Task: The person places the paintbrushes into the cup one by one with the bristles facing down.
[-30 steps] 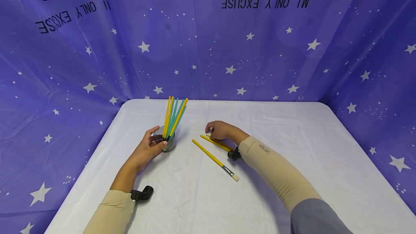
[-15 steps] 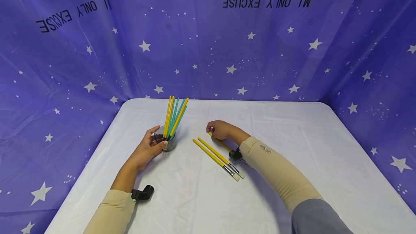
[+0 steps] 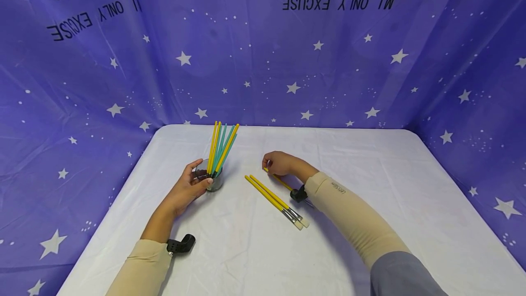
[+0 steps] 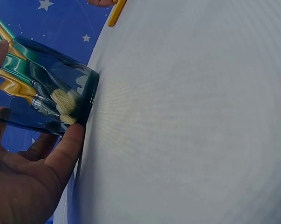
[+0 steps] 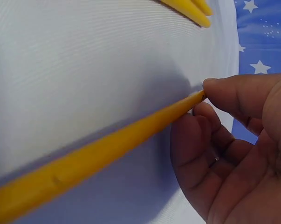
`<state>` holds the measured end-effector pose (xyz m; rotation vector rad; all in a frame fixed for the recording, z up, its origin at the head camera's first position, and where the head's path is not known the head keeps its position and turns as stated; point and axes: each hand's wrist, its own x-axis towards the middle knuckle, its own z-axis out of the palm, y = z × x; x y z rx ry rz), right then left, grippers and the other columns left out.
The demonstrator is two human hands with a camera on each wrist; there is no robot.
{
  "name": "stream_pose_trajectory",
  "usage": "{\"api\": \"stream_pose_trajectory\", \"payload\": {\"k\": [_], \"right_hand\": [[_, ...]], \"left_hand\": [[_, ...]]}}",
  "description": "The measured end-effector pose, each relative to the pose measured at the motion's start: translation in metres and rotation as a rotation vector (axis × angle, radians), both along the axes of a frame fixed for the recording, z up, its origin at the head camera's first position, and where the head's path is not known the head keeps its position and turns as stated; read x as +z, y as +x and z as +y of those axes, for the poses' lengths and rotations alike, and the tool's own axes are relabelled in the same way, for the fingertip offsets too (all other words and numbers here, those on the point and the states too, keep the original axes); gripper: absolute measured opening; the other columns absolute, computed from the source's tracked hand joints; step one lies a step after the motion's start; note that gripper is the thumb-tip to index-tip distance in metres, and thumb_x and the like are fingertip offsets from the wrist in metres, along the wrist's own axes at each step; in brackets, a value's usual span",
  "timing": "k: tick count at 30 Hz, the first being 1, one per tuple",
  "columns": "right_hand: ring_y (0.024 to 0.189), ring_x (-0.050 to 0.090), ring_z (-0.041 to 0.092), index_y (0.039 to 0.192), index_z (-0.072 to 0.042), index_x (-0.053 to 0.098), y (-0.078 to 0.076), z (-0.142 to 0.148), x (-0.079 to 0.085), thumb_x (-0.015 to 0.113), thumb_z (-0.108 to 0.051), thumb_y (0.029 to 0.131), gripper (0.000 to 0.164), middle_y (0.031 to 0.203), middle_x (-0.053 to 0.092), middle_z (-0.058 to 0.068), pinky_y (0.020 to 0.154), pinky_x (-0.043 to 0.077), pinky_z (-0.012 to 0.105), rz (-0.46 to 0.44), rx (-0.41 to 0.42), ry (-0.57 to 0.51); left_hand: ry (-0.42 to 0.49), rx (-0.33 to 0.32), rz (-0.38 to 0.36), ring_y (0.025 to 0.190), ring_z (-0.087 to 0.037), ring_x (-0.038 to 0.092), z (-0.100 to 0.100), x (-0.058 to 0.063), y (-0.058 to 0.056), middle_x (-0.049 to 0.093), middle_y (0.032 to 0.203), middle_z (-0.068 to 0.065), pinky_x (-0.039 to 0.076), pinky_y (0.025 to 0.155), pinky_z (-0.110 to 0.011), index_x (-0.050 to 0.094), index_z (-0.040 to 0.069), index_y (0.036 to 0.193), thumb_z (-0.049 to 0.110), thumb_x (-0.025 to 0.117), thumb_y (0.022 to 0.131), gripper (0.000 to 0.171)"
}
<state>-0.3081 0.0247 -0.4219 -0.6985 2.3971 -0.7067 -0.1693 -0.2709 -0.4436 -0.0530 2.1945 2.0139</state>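
My left hand (image 3: pixel 190 192) grips a clear glass (image 3: pixel 216 183), fingers and thumb round its sides. Several paintbrushes (image 3: pixel 222 150) with yellow and green handles stand in it; the left wrist view shows pale bristles (image 4: pixel 63 101) down near the base. To the right, my right hand (image 3: pixel 279 163) pinches the handle end of a yellow paintbrush (image 5: pixel 112 147) between thumb and fingertips. The forearm and wrist camera cover the far part of that brush in the head view. Two more yellow paintbrushes (image 3: pixel 265 191) lie side by side between the hands, bristles toward me.
A white cloth (image 3: pixel 222 250) covers the table. Behind and at both sides hangs a purple curtain (image 3: pixel 263 58) with stars and lettering. Black cameras are strapped to the left wrist (image 3: pixel 181 244) and the right wrist (image 3: pixel 298 193).
One yellow paintbrush from under my right hand has shifted left and lies beside the other loose one. My right hand is now at the remaining brush's end. The left hand keeps its hold.
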Motion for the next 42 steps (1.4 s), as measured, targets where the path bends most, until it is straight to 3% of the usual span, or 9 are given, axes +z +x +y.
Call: {"api": "stream_pose_trajectory", "payload": {"k": [8,24,29,35,42], "right_hand": [[0.06,0.049,0.016,0.108,-0.003,0.062,0.001,0.002,0.007,0.062,0.005,0.091,0.018,0.088,0.058,0.008,0.055,0.043,0.027,-0.103,-0.045,-0.087],[0.069,0.051,0.02,0.122,0.004,0.054,-0.004,0.009,0.03,0.055,0.002,0.096,0.026,0.086,0.053,0.008,0.065,0.05,0.04,-0.172,-0.046,-0.224],[0.069,0.054,0.02,0.121,0.004,0.053,-0.004,0.01,0.037,0.055,0.002,0.095,0.026,0.087,0.054,0.009,0.072,0.053,0.047,-0.173,-0.067,-0.31],[0.08,0.057,0.022,0.112,-0.005,0.058,-0.003,0.01,0.044,0.058,0.001,0.094,0.019,0.094,0.054,0.01,0.076,0.055,0.049,-0.129,-0.146,-0.397],[0.081,0.06,0.023,0.112,-0.005,0.056,0.0,0.008,0.05,0.056,0.002,0.095,0.018,0.096,0.056,0.01,0.079,0.055,0.053,-0.114,-0.23,-0.497]], "left_hand": [[0.005,-0.002,0.006,0.125,-0.026,0.046,0.0,-0.001,0.001,0.03,0.149,-0.025,0.047,0.096,-0.032,0.006,0.015,0.159,0.014,0.064,0.098,0.084],[0.004,0.003,-0.001,0.128,-0.029,0.043,0.0,-0.002,-0.001,0.029,0.149,-0.025,0.047,0.095,-0.034,0.005,0.016,0.159,0.015,0.064,0.098,0.085],[0.0,0.0,0.003,0.128,-0.029,0.043,-0.001,-0.004,-0.002,0.029,0.149,-0.025,0.047,0.095,-0.033,0.006,0.016,0.159,0.016,0.065,0.098,0.085],[0.0,0.003,0.002,0.128,-0.028,0.043,-0.002,-0.006,-0.003,0.03,0.148,-0.024,0.048,0.093,-0.031,0.007,0.017,0.158,0.017,0.066,0.097,0.084],[0.004,-0.003,0.001,0.129,-0.03,0.042,0.0,-0.004,-0.002,0.028,0.149,-0.026,0.047,0.095,-0.033,0.005,0.016,0.159,0.016,0.064,0.098,0.085]]}}
